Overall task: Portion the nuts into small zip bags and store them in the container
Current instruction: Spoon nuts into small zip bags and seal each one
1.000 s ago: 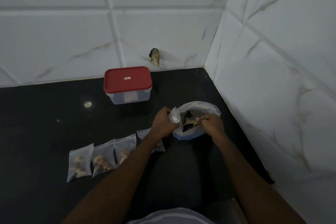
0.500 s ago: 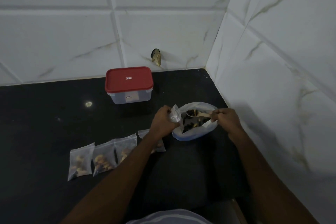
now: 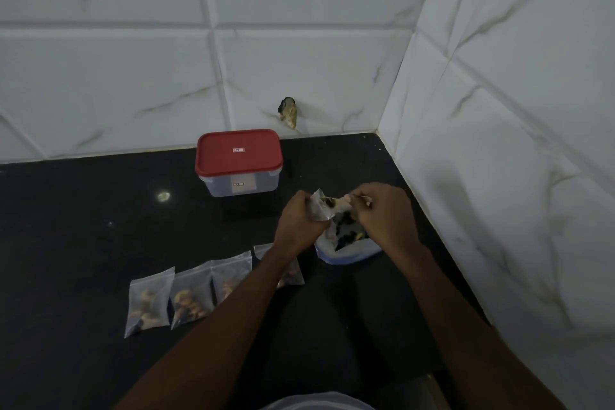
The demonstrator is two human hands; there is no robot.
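Above the open white plastic bag of nuts [image 3: 349,251], the small clear zip bag [image 3: 319,211] sat in the left hand [image 3: 299,226], fingers curled round it, mouth facing right. The right hand [image 3: 386,220] gripped a pale spoon [image 3: 337,203], lying level, bowl at that mouth. Four filled bags [image 3: 193,293] and a red-lidded clear container [image 3: 239,160] lay on the black desk [image 3: 83,226], below white tiled walls [image 3: 133,76].

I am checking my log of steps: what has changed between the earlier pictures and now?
The right hand, keeping its grip on the wooden spoon, lifted it from the large nut bag leftward to the small zip bag in the left hand. The lidded container and filled zip bags stayed put.
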